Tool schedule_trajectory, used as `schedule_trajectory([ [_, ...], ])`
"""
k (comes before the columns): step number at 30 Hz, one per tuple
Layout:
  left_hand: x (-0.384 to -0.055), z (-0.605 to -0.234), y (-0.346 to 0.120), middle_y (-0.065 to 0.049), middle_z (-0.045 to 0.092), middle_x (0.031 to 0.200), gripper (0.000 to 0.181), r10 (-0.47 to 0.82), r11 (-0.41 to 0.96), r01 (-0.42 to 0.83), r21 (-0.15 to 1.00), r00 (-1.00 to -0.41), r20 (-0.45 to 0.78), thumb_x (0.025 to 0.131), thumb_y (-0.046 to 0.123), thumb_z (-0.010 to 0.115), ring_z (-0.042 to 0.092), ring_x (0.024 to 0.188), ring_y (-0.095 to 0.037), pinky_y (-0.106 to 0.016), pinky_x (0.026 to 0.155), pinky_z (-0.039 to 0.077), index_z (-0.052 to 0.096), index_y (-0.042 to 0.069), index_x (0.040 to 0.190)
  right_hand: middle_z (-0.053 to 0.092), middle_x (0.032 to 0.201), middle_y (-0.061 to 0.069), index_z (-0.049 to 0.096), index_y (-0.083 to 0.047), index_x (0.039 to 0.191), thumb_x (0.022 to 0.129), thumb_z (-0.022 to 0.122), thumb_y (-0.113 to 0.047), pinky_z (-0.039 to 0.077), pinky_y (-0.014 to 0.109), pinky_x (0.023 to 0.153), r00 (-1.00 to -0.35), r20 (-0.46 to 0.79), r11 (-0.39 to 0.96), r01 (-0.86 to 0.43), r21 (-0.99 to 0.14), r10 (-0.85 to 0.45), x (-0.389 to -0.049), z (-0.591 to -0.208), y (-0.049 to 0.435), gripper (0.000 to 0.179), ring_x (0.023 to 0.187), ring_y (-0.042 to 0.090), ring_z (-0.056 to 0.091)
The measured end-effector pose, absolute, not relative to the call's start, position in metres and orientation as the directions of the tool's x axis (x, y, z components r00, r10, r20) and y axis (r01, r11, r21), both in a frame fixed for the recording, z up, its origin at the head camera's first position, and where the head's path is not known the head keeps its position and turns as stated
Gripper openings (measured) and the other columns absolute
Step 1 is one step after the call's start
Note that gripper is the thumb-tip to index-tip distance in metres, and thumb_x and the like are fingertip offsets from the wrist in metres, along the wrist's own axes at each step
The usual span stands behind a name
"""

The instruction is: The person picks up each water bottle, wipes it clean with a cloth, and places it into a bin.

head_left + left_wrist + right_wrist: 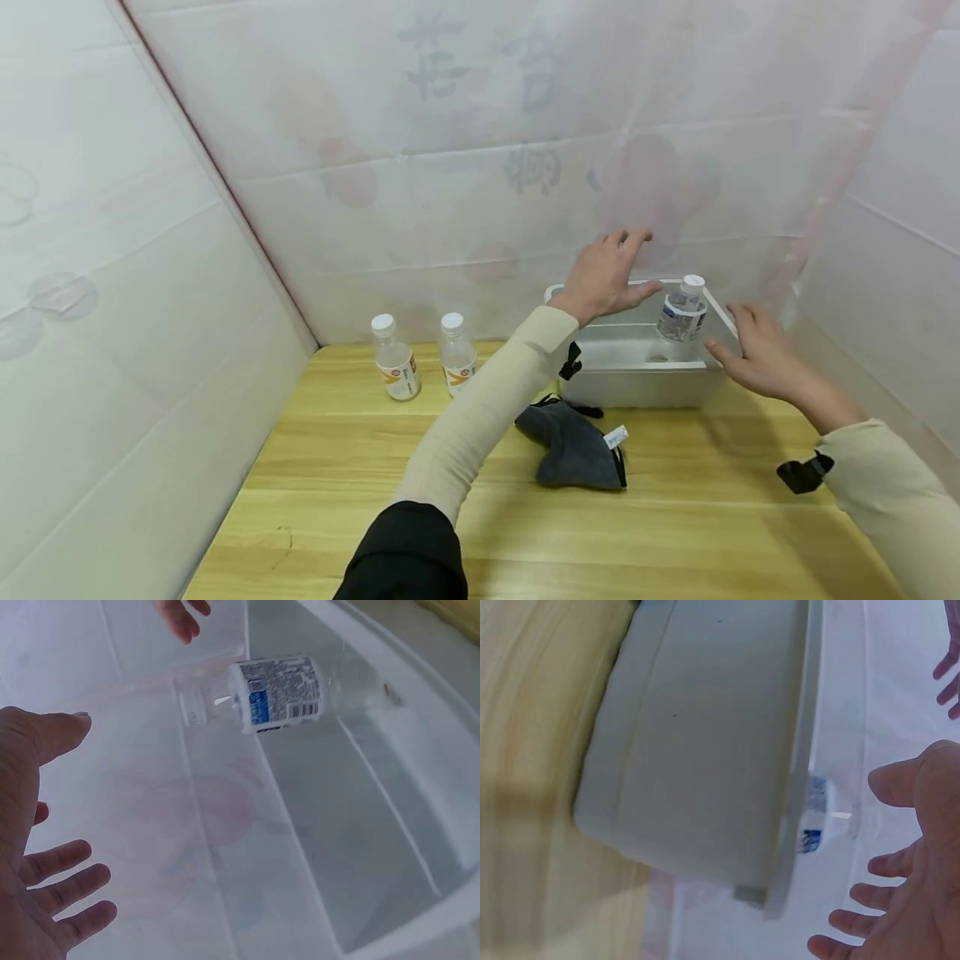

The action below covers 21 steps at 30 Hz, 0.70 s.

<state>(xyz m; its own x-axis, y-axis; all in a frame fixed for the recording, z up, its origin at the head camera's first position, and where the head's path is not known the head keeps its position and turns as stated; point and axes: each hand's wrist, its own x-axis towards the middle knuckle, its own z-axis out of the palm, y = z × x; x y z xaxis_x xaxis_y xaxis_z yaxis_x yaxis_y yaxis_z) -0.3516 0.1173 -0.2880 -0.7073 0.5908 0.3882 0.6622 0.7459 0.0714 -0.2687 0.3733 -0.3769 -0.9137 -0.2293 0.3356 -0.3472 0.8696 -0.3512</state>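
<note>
A clear plastic bottle (pixel 682 312) with a white cap and a white-and-blue label stands in the right part of a white bin (pixel 637 387). In the left wrist view the bottle (pixel 281 691) rises past the bin's rim. My left hand (pixel 609 279) hovers over the bin's left half, fingers spread and holding nothing. Off the bin's right end is my right hand (pixel 761 354), also bare, its thumb toward the bottle. The right wrist view has the right hand (pixel 900 877) beside the rim with fingers apart; the bin's wall hides most of the bottle there.
Two clear bottles, one at far left (pixel 396 358) and another (pixel 456 354) nearer the left sleeve, stand at the back of the wooden table (pixel 337 492). A dark grey cloth item (pixel 573 446) with a white tag lies before the bin. White printed sheeting (pixel 450 208) hangs behind.
</note>
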Motion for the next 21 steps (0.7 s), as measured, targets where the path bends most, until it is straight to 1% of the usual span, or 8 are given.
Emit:
schedule_trajectory([
  [3, -0.35, -0.283, 0.106, -0.001, 0.054, 0.146, 0.07, 0.596, 0.739, 0.67, 0.074, -0.7, 0.393, 0.096, 0.058, 0.059, 0.057, 0.13, -0.016, -0.028, 0.106, 0.049, 0.038, 0.02, 0.152, 0.03, 0.141, 0.049, 0.027, 0.019, 0.148, 0.103, 0.056, -0.02, 0.03, 0.075, 0.092, -0.901, 0.358, 0.86, -0.373, -0.348, -0.246, -0.268, -0.371, 0.368, 0.066, 0.122, 0.066, 0.031],
  [5, -0.35, -0.281, 0.097, -0.001, 0.054, 0.146, 0.069, 0.597, 0.738, 0.67, 0.076, -0.701, 0.391, 0.097, 0.057, 0.058, 0.057, 0.129, -0.016, -0.028, 0.105, 0.05, 0.038, 0.018, 0.151, 0.031, 0.143, 0.047, 0.028, 0.016, 0.149, 0.101, 0.059, -0.018, 0.03, 0.075, 0.096, -0.89, 0.373, 0.853, -0.394, -0.341, -0.262, -0.267, -0.367, 0.363, 0.066, 0.126, 0.066, 0.031],
  [7, -0.351, -0.281, 0.087, -0.002, 0.055, 0.145, 0.067, 0.597, 0.734, 0.674, 0.083, -0.698, 0.396, 0.098, 0.055, 0.059, 0.057, 0.127, -0.017, -0.028, 0.104, 0.05, 0.039, 0.017, 0.15, 0.032, 0.144, 0.046, 0.03, 0.014, 0.15, 0.1, 0.061, -0.017, 0.03, 0.076, 0.097, -0.88, 0.385, 0.852, -0.411, -0.324, -0.278, -0.265, -0.362, 0.357, 0.067, 0.127, 0.065, 0.033],
  [12, -0.352, -0.286, 0.058, -0.005, 0.056, 0.143, 0.064, 0.598, 0.727, 0.682, 0.077, -0.685, 0.417, 0.098, 0.051, 0.061, 0.058, 0.126, -0.021, -0.033, 0.105, 0.05, 0.041, 0.014, 0.147, 0.035, 0.144, 0.046, 0.032, 0.013, 0.149, 0.098, 0.063, -0.017, 0.031, 0.077, 0.097, -0.851, 0.407, 0.85, -0.456, -0.263, -0.331, -0.261, -0.352, 0.341, 0.067, 0.126, 0.065, 0.035],
  [16, -0.348, -0.286, 0.033, -0.007, 0.056, 0.143, 0.063, 0.59, 0.743, 0.666, 0.062, -0.697, 0.407, 0.099, 0.048, 0.061, 0.057, 0.128, -0.025, -0.035, 0.109, 0.047, 0.041, 0.013, 0.147, 0.035, 0.148, 0.042, 0.031, 0.008, 0.153, 0.099, 0.063, -0.019, 0.032, 0.076, 0.098, -0.839, 0.399, 0.845, -0.482, -0.231, -0.369, -0.258, -0.346, 0.328, 0.068, 0.129, 0.062, 0.036],
  [21, -0.34, -0.287, 0.005, -0.008, 0.056, 0.142, 0.061, 0.578, 0.757, 0.651, 0.055, -0.707, 0.407, 0.099, 0.044, 0.063, 0.056, 0.127, -0.027, -0.038, 0.11, 0.046, 0.043, 0.012, 0.146, 0.039, 0.147, 0.039, 0.035, 0.009, 0.151, 0.097, 0.067, -0.017, 0.034, 0.073, 0.099, -0.789, 0.428, 0.82, -0.549, -0.165, -0.442, -0.255, -0.342, 0.314, 0.068, 0.129, 0.059, 0.04],
])
